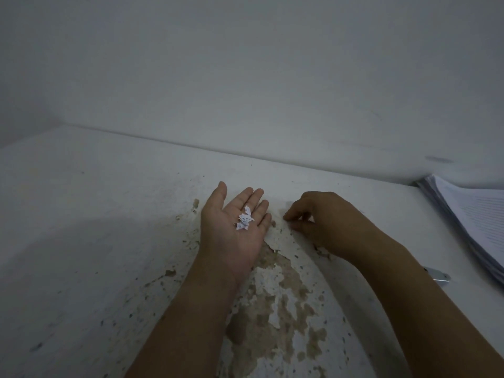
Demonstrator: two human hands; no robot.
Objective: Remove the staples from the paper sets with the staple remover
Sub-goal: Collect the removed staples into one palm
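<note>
Left hand (231, 233) open flat, cradling featherlight scraps (244, 222) (pinch them gently); right hand (317, 215) curled at the tabletop (109, 214), hold unclear.

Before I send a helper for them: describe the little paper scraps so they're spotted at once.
Over the stained white table, find the left hand held palm up. In its palm sits a clump of tiny torn white scraps, crumpled, unlike the flat paper stack far right.

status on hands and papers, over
Left hand open, palm up, scraps on it. Right hand curled, picking at table, hold unclear. Paper stack far right, untouched. Metal tool by right forearm.
</note>
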